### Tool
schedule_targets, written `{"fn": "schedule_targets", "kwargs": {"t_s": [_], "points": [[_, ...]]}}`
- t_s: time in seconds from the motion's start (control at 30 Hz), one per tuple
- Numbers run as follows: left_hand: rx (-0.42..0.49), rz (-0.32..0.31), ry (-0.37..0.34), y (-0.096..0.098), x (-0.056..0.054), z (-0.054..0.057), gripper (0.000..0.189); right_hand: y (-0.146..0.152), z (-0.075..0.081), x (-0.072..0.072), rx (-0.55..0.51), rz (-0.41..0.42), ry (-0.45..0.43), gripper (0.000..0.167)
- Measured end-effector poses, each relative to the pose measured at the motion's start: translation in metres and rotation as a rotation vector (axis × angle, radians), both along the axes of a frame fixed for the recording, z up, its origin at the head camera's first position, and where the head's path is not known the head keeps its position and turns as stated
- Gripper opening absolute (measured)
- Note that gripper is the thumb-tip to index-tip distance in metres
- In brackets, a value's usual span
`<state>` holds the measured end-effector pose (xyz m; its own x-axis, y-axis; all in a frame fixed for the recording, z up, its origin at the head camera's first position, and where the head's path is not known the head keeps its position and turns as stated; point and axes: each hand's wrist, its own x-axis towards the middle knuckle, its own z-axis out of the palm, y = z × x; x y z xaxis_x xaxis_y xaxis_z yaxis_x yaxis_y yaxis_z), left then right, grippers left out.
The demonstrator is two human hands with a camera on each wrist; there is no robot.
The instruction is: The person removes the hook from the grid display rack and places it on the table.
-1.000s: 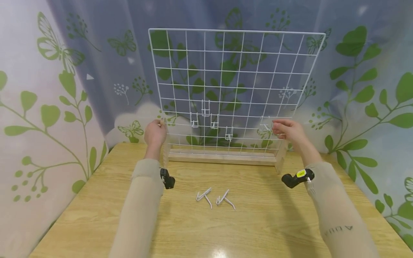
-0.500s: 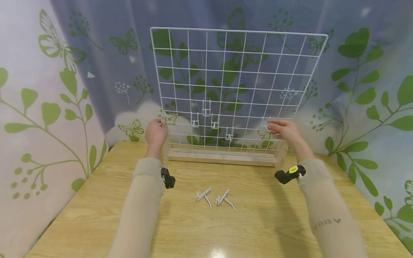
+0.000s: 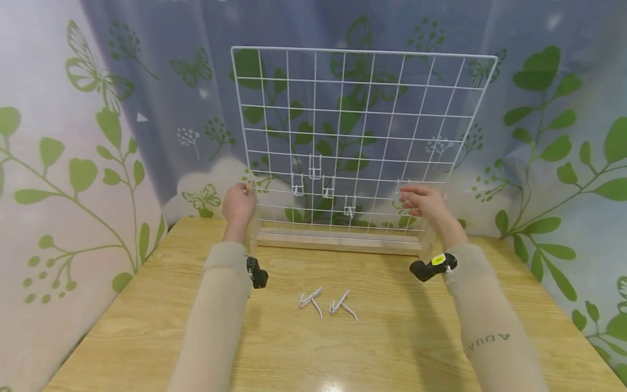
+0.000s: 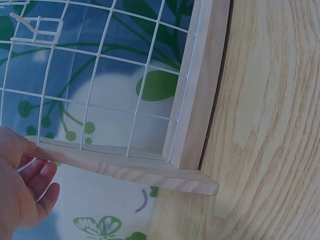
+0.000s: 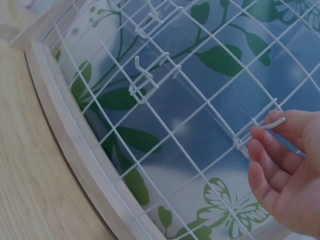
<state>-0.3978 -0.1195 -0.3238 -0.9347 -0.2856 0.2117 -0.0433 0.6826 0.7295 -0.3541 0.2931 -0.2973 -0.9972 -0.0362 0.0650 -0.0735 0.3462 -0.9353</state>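
A white wire grid panel [image 3: 357, 128] stands upright in a wooden stand [image 3: 338, 240]. My left hand [image 3: 239, 204] grips the stand's left side post [image 4: 120, 170], with the fingers curled at its edge in the left wrist view. At the right part of the grid, my right hand [image 3: 426, 206] holds a white wire hook [image 5: 242, 142]. Its prong [image 5: 275, 122] shows between the digits in the right wrist view, and the fingers hide part of the hook. Several similar hooks [image 3: 315, 167] hang left of centre on the grid.
Two loose white hooks, the left one [image 3: 312, 302] and the right one [image 3: 344, 306], lie on the wooden table [image 3: 303, 359] in front of the stand. A curtain [image 3: 196, 109] printed with leaves and butterflies hangs behind the grid.
My right hand has shifted left along the grid, its fingertips coming further over the hook there. My left hand keeps its place on the post. The loose hooks have not moved.
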Motion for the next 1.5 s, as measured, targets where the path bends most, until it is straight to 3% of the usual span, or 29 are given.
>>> {"fn": "schedule_targets", "kwargs": {"t_s": [0.53,0.87,0.97,1.1,1.2,1.4,1.5], "points": [[-0.001,0.011,0.008,0.002,0.0,0.0,0.035,-0.006,0.004,0.004,-0.152,-0.04,-0.049,0.047],[0.012,0.017,-0.004,0.003,0.002,0.0,0.035,-0.003,0.006,0.006,-0.175,-0.022,-0.009,0.045],[0.013,0.016,-0.003,0.003,0.002,0.0,0.035,-0.001,0.006,0.008,-0.191,-0.019,0.016,0.036],[0.024,0.01,-0.011,0.003,0.002,-0.001,0.035,0.003,0.004,0.012,-0.176,-0.019,0.059,0.016],[0.024,0.009,-0.014,0.002,0.001,-0.002,0.036,0.006,0.001,0.013,-0.144,-0.014,0.089,0.01],[0.009,0.011,-0.005,0.001,0.001,-0.001,0.036,0.007,0.0,0.015,-0.113,-0.002,0.103,0.01],[0.01,0.015,0.0,0.001,0.001,0.0,0.035,0.006,0.0,0.019,-0.066,0.001,0.104,0.022]]}}
